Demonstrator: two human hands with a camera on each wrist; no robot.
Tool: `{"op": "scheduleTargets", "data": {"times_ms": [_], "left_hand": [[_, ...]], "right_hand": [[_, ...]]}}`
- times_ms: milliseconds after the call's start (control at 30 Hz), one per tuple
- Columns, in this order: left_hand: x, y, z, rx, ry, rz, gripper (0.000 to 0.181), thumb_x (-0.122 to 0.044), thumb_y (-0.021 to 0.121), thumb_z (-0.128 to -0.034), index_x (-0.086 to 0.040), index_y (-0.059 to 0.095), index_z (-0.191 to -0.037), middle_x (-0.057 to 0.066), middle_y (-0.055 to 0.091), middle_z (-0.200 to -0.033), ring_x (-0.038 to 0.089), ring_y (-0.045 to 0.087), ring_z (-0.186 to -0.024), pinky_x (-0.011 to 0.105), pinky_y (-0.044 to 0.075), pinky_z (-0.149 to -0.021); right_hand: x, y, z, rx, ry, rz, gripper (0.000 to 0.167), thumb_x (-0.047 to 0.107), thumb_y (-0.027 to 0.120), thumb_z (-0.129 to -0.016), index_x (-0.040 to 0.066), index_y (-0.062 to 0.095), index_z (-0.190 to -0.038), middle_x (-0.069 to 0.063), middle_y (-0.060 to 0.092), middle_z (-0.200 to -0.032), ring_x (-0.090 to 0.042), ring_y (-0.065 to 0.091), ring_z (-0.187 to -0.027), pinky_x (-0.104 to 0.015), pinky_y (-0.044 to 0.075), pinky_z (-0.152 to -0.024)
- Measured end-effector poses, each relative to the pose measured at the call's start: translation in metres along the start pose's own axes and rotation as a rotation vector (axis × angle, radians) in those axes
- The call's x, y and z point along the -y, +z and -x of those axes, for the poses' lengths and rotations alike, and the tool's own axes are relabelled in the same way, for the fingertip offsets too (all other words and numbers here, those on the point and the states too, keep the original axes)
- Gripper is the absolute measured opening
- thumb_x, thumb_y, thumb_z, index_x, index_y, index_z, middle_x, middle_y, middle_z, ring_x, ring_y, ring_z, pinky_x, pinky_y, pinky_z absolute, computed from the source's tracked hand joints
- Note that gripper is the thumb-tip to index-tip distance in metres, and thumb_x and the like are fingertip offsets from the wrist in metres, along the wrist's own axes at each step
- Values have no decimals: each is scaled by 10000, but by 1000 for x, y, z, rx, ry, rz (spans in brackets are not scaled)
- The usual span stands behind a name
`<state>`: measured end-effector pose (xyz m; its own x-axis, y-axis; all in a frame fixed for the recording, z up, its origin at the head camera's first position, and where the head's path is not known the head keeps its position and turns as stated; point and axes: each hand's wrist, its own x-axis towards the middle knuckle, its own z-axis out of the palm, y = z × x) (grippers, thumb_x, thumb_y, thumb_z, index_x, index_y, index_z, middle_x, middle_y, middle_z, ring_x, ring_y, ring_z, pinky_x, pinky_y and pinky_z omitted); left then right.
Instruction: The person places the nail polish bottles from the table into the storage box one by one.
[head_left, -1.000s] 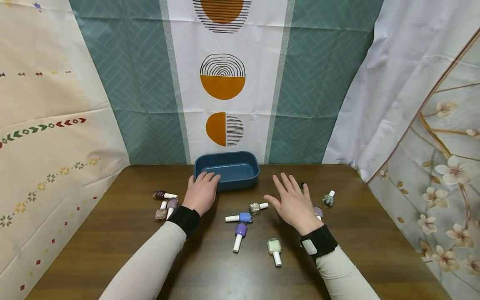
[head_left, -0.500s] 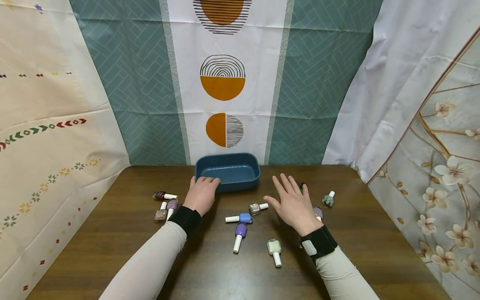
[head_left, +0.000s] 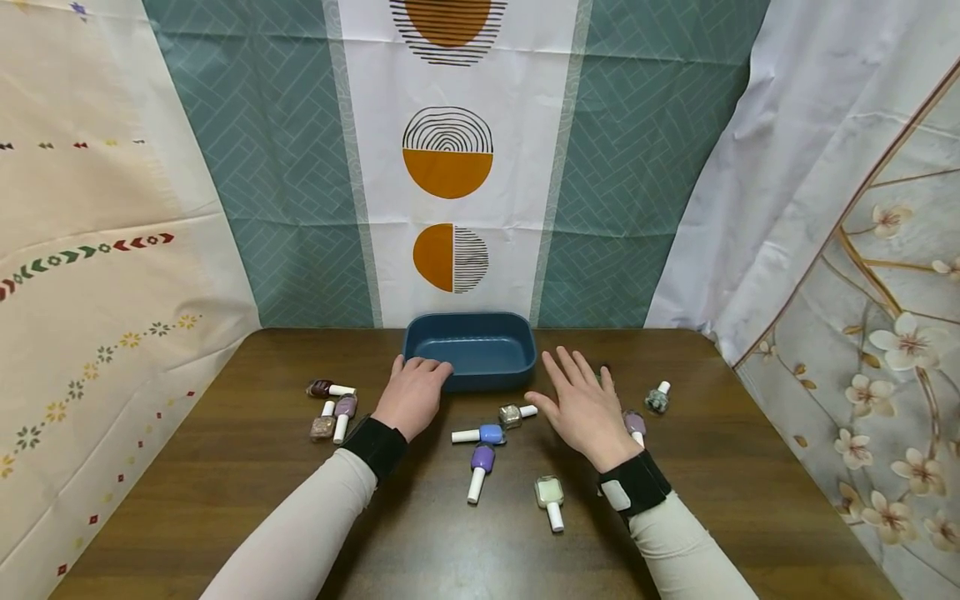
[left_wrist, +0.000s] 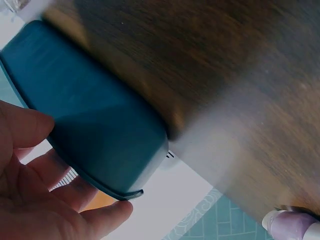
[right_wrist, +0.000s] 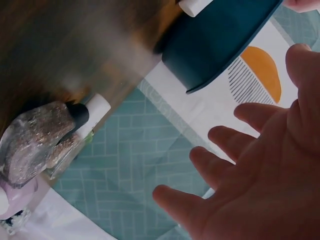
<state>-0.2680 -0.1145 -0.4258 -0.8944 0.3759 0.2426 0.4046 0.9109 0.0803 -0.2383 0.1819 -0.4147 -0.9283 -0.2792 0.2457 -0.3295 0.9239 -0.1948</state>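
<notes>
My left hand (head_left: 411, 398) grips the rim of a blue rectangular bin (head_left: 487, 382) at its near left corner. In the left wrist view, the thumb lies on the outer wall of the bin (left_wrist: 100, 110) and the fingers are hooked over its rim. My right hand (head_left: 585, 412) is held with fingers spread, right of the bin and apart from it, holding nothing. Nail polish bottles lie about it: a silver glitter one (head_left: 510, 417) to its left, a mauve one (head_left: 634, 422) to its right. A dark bottle behind its fingers is mostly hidden.
Between the arms lie a blue polish (head_left: 491, 434), a purple polish (head_left: 482, 458) and a pale green polish (head_left: 548, 492). A maroon polish (head_left: 319, 389) and two others lie at left. A dark glitter polish (head_left: 657, 400) is far right. Patterned curtains (head_left: 300, 167) hang behind the table.
The bin has slid right and slightly toward me, with my left hand moving along on its corner. The right hand has stayed nearly still, and the bottles have not moved.
</notes>
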Motion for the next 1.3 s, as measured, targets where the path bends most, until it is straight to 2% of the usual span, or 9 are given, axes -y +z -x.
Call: {"op": "scheduleTargets", "data": {"times_ms": [167, 400, 500, 633, 833, 1033, 1300], "left_hand": [[0, -1, 2, -15, 11, -3, 334, -17, 570, -1121, -93, 699, -1419, 165, 708, -1428, 435, 598, -1379, 733, 311, -1235], [0, 1, 5, -70, 57, 2, 276, -84, 668, -1096, -86, 726, -1366, 172, 719, -1391, 440, 620, -1341, 718, 353, -1218], [0, 0, 5, -82, 66, -5, 307, -122, 719, -1077, -91, 721, -1382, 180, 704, -1414, 446, 605, -1359, 713, 350, -1223], [-1, -3, 4, -82, 65, -9, 357, -156, 745, -1069, -102, 711, -1420, 173, 686, -1455, 440, 583, -1400, 704, 328, -1242], [-4, -4, 6, -62, 76, -8, 349, -172, 738, -1077, -93, 720, -1416, 158, 703, -1434, 419, 603, -1382, 704, 360, -1221], [-5, -3, 10, -41, 61, 16, 352, -170, 740, -1078, -98, 717, -1422, 153, 721, -1400, 408, 628, -1354, 702, 346, -1232], [-6, -1, 12, -31, 72, 21, 420, -205, 741, -1081, -99, 674, -1482, 155, 698, -1444, 411, 604, -1389, 697, 311, -1254]], "right_hand": [[5, -2, -14, -1, -86, 37, 785, 548, 620, -1101, 90, 412, -1703, -192, 383, -1747, -421, 277, -1643, -735, 206, -1275], [8, 2, -29, 52, -207, 32, 566, 394, 644, -1122, 75, 594, -1587, -186, 561, -1624, -405, 412, -1582, -666, 253, -1290], [8, 6, -34, 38, -258, 10, 466, 324, 662, -1123, 61, 672, -1507, -174, 639, -1543, -390, 501, -1523, -611, 315, -1282], [9, 10, -40, -24, -316, -6, 345, 225, 710, -1100, 51, 751, -1395, -141, 745, -1377, -347, 657, -1354, -548, 445, -1213], [9, 14, -46, -57, -320, -27, 224, 135, 743, -1073, 58, 815, -1270, -94, 806, -1186, -294, 746, -1150, -474, 596, -1021], [6, 16, -47, -92, -311, -31, 138, 116, 763, -1057, 84, 849, -1160, -48, 803, -1037, -254, 763, -1007, -445, 630, -904], [4, 16, -46, -122, -315, -20, 112, 114, 777, -1048, 87, 853, -1125, -45, 790, -1007, -249, 759, -977, -439, 632, -883]]}}
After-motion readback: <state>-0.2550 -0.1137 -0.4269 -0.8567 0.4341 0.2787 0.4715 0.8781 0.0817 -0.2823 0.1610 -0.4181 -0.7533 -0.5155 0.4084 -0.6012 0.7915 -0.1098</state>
